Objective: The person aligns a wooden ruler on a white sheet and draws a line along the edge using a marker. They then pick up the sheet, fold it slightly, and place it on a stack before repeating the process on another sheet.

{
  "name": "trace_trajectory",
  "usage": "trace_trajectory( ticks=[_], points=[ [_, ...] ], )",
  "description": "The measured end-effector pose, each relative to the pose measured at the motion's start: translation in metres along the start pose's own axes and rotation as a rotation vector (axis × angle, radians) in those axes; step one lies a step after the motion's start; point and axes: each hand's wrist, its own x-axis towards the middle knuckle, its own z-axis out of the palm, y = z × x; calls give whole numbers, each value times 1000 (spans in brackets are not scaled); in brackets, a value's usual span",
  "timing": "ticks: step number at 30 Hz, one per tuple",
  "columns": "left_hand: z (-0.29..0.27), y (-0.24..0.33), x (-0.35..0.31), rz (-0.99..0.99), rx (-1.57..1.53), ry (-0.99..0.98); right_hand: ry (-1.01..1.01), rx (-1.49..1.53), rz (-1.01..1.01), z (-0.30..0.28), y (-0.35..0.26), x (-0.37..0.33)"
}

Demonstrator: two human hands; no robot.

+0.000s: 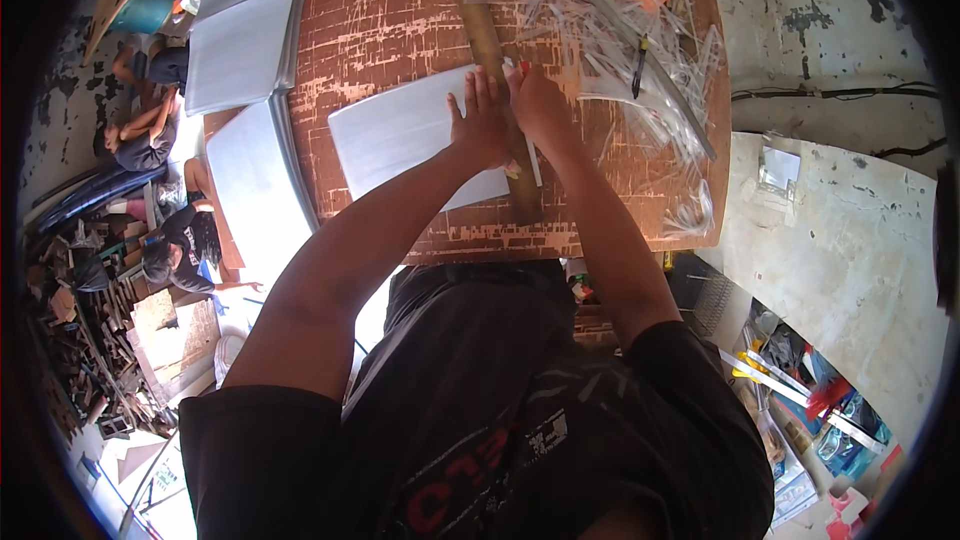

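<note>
It's a workshop we're in, folks: a scored, battered desk, clear offcuts tangled far right, sheet stacks on the left, scrap wood heaped near left, peeling walls right!

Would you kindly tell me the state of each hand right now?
Left hand: open, laid on the brown strip and pale sheet.
Right hand: closed on a red object, mostly hidden.

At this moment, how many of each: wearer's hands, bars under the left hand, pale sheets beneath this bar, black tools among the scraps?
Left hand and right hand: 2
Bar: 1
Visible pale sheet: 1
Black tool: 1
Total: 5
</note>
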Motion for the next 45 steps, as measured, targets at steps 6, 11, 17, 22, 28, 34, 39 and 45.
trace_trajectory(
  ticks=[6, 11, 17, 22, 28, 34, 39, 45],
  points=[
    [-3, -1, -4, 34, -69, 8, -46, -20, -21, 11, -5, 7],
    [-1, -1, -3, 36, -59, 9, -109, -66, -13, 8, -9, -3],
    [3, -3, -1, 25, -76, 14, -123, -52, 35, 12, -4, -11],
    [11, -1, 6, 3, -90, 56, -138, -63, -57, 37, 49, -66],
    [4, -6, 0, 16, -51, 25, -126, 17, 93, 21, 55, -163],
    [4, -1, 3, 42, -35, 26, -347, -71, 299, -2, 68, -213],
    [13, -7, 5, 36, -75, 42, -304, -74, 178, -19, 67, -194],
    [-3, 0, 0, 8, -21, -13, 11, -23, 3, -15, 18, -53]
  ],
)
